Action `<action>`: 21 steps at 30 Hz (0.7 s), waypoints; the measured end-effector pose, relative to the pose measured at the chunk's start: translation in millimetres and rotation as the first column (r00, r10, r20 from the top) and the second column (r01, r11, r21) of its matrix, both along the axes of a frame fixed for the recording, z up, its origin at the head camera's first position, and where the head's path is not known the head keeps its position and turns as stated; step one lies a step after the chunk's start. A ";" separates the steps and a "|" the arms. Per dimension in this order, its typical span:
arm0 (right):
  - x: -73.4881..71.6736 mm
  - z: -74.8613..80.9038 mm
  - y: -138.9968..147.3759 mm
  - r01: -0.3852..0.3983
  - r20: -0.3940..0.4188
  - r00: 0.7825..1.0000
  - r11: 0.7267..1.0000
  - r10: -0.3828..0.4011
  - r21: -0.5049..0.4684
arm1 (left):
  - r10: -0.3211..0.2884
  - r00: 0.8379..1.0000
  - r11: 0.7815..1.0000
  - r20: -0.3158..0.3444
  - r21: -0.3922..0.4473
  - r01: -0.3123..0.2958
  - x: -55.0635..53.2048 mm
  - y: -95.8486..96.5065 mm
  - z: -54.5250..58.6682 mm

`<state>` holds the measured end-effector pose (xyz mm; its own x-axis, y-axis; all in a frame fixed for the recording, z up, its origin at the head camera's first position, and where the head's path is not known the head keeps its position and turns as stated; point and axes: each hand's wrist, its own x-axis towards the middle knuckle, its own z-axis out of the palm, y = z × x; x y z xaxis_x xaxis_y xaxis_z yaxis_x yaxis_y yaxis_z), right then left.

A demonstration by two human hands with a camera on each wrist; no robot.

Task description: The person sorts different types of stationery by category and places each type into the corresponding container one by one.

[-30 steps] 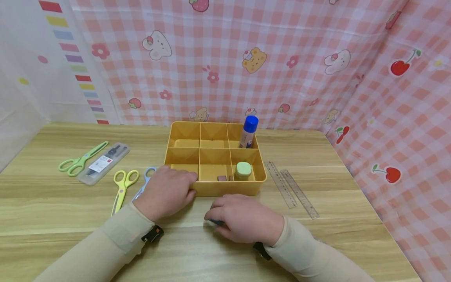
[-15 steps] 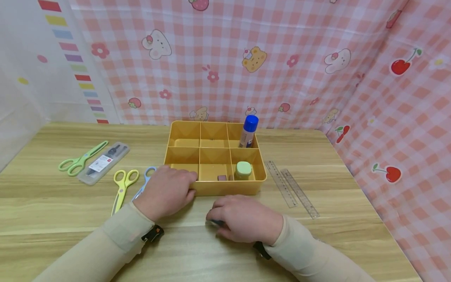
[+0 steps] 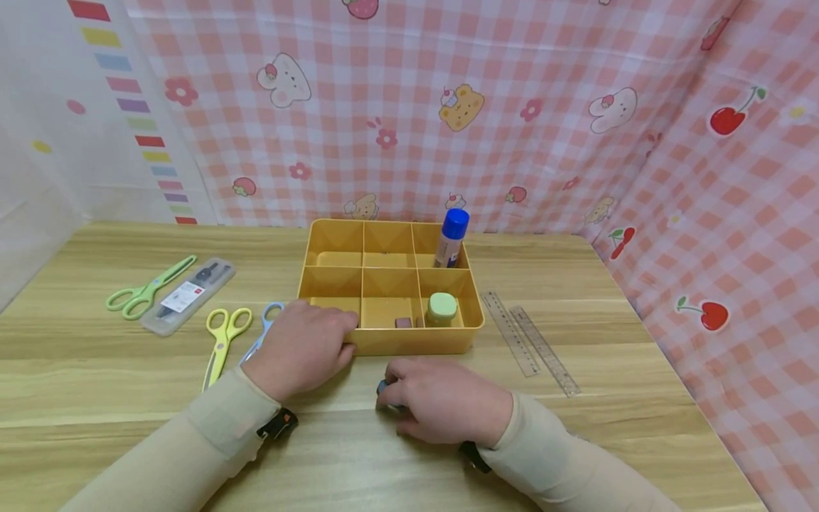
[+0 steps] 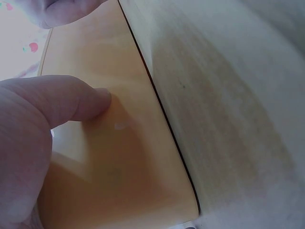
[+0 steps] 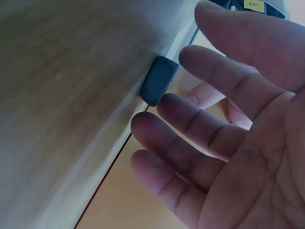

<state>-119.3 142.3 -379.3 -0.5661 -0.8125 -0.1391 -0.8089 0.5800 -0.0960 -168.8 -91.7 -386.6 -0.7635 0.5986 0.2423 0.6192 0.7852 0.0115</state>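
Observation:
My left hand (image 3: pixel 303 348) holds the front wall of a yellow compartment box (image 3: pixel 409 343), fingers over the rim; the thumb presses flat on the outer wall in the left wrist view. In front of the box is my right hand (image 3: pixel 448 398), low over the table. A small dark blue block (image 5: pixel 159 80), shaped like an eraser, sits on the table at its fingertips. In the right wrist view the fingers are loosely extended and spread, with the index and middle fingertips at the block's edge. From the head view, the fingers hide most of the block.
The box holds a blue-capped glue stick (image 3: pixel 451 238), a light green rounded item (image 3: pixel 442 307) and a small purple piece (image 3: pixel 403 323). Left lie green (image 3: pixel 150 288), yellow (image 3: pixel 224 334) and blue scissors (image 3: pixel 271 313) and a compass case (image 3: pixel 188 297). Two clear rulers (image 3: pixel 527 341) lie right.
My right hand has shifted slightly to the right and nearer to me, and the blue block's end now shows past the fingertips. The left hand keeps its place on the box.

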 end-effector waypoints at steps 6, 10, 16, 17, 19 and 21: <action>0.9 1.5 -0.2 0.001 -0.013 1.000 1.000 0.000 0.017 | 0.007 1.000 1.000 0.017 -0.002 -0.007 0.2 0.6 0.7; 0.8 1.5 -0.3 0.015 0.011 1.000 1.000 -0.015 0.015 | 0.010 1.000 1.000 0.022 -0.006 -0.010 0.7 0.7 0.9; 1.2 1.4 -0.1 0.017 0.009 1.000 1.000 -0.017 -0.005 | 0.015 0.999 1.000 0.029 -0.007 -0.015 0.3 0.8 1.1; 1.3 1.7 -0.2 0.017 0.008 1.000 1.000 -0.017 -0.005 | 0.015 1.000 1.000 0.025 -0.004 -0.014 0.2 0.9 1.0; 1.5 2.4 -0.4 0.019 0.007 1.000 1.000 -0.019 -0.005 | 0.013 1.000 1.000 0.019 0.000 -0.013 -0.1 1.1 0.8; 1.6 2.9 -0.7 0.024 0.008 1.000 1.000 -0.024 -0.001 | 0.013 1.000 1.000 0.016 0.002 -0.013 -0.2 1.2 0.6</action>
<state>-117.6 141.5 -376.3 -0.5842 -0.7990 -0.1426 -0.7941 0.5990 -0.1033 -169.0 -90.5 -386.0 -0.7750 0.5881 0.2315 0.6086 0.7931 0.0225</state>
